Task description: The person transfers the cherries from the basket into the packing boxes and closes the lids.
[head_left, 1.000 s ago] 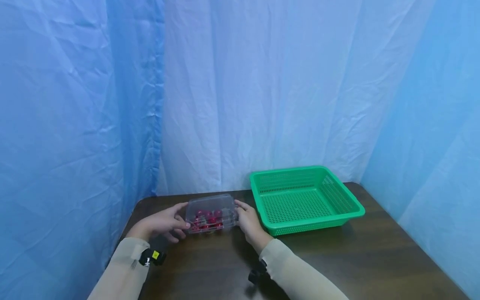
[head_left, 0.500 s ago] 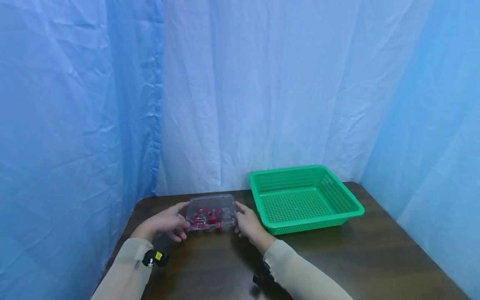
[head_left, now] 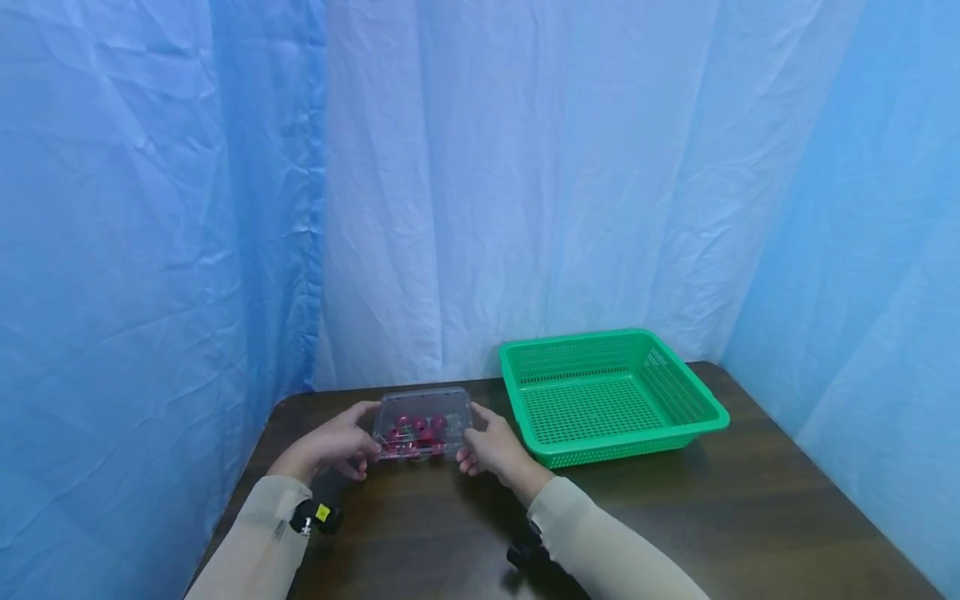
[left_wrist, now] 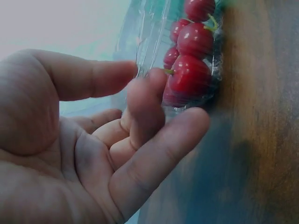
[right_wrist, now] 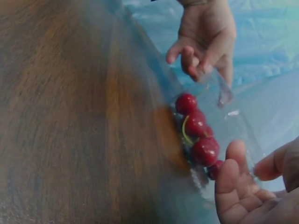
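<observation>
A clear plastic clamshell box (head_left: 405, 401) with several red cherries (head_left: 420, 424) inside stands low at the tabletop, its lid down. My left hand (head_left: 333, 442) holds its left side, thumb at the front corner and index finger toward the back. In the left wrist view, the thumb and fingertips of that hand (left_wrist: 93, 135) meet at the clear rim, beside glossy cherries (left_wrist: 189, 74) with green stems. At the opposite end my right hand (head_left: 498, 450) grips the right front corner. The right wrist view has its fingers (right_wrist: 228, 186) curled at the box edge next to the cherries (right_wrist: 205, 150).
To the right of the box is a green perforated plastic basket (head_left: 547, 452) with nothing in it. Both stand on a dark brown wooden table (head_left: 420, 533). Blue and white curtains (head_left: 525, 208) hang behind and along both sides.
From a slight tilt, the box has come level and square to the front. The right fingers have slid forward round its front right corner. The left hand has shifted only slightly; the basket stays put.
</observation>
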{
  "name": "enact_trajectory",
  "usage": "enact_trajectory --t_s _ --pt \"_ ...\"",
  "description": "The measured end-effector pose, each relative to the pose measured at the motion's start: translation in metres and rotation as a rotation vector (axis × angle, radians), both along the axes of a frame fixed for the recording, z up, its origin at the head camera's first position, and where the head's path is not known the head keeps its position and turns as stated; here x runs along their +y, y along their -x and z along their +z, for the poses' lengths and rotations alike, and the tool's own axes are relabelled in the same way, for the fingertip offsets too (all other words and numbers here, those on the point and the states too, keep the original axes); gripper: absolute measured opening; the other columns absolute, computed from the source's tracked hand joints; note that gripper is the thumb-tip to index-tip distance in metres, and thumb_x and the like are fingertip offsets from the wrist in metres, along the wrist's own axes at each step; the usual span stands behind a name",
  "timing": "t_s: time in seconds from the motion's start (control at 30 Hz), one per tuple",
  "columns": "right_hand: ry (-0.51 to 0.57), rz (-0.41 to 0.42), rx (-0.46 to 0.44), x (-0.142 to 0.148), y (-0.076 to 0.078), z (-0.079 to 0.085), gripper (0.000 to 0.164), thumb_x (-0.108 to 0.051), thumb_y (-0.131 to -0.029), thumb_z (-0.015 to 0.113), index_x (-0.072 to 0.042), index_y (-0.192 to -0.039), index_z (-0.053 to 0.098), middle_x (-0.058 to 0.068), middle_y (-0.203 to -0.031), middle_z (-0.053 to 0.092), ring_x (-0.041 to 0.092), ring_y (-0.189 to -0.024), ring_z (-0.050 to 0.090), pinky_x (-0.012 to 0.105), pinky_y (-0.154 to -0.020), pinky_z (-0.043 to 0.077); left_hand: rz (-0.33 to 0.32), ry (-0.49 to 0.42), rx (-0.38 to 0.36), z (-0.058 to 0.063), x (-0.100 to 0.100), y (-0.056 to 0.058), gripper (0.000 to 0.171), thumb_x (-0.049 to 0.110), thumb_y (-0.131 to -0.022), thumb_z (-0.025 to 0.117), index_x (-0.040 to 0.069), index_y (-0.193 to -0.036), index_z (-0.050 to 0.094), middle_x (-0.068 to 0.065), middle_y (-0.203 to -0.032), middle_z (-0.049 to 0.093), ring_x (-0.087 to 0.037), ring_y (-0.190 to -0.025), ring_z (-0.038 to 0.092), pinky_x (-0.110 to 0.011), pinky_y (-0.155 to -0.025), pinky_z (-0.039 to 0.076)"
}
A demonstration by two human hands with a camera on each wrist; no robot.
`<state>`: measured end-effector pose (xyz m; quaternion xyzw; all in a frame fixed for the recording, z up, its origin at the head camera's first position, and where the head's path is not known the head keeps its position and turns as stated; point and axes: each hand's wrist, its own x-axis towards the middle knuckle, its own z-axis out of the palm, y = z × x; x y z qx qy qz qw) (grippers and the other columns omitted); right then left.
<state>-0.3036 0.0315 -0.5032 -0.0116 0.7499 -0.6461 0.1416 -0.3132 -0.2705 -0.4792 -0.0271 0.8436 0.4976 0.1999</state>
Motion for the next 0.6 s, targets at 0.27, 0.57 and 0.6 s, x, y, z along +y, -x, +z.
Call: enact_trajectory --t_s 0.27,0.57,0.6 --pt "-0.001 0.005 -0.017 0.000 -0.001 -0.001 0.071 -0.011 -0.115 0.058 -0.016 -0.181 0.032 0.015 -0.085 0.077 0.021 -0.063 0.073 0.030 -0.061 0.066 0.015 0.012 0.003 0.001 0.002 -0.001 0.095 0.002 -0.101 0.072 0.018 -0.179 0.022 -0.021 -0.107 0.072 -0.026 -0.072 0.062 -0.043 -0.072 0.070" --pt "-0.078 0.006 0.054 0.002 -0.009 -0.005 0.080 -0.019 -0.114 0.060 -0.017 -0.183 0.019 0.017 -0.082 0.077 0.021 -0.055 0.067 0.034 -0.051 0.062 -0.024 0.049 -0.029 0.011 -0.013 -0.009 0.091 0.021 -0.105 0.071 0.014 -0.180 0.019 -0.028 -0.133 0.073 -0.036 -0.096 0.077 -0.054 -0.078 0.071" --pt "-0.128 0.008 0.088 0.002 -0.011 -0.004 0.083 -0.021 -0.113 0.061 -0.017 -0.183 0.018 0.016 -0.082 0.077 0.021 -0.055 0.067 0.035 -0.051 0.061 -0.021 0.076 -0.020 0.014 -0.014 -0.010 0.090 0.025 -0.107 0.070 0.011 -0.180 0.019 -0.030 -0.136 0.072 -0.037 -0.099 0.077 -0.056 -0.080 0.071"
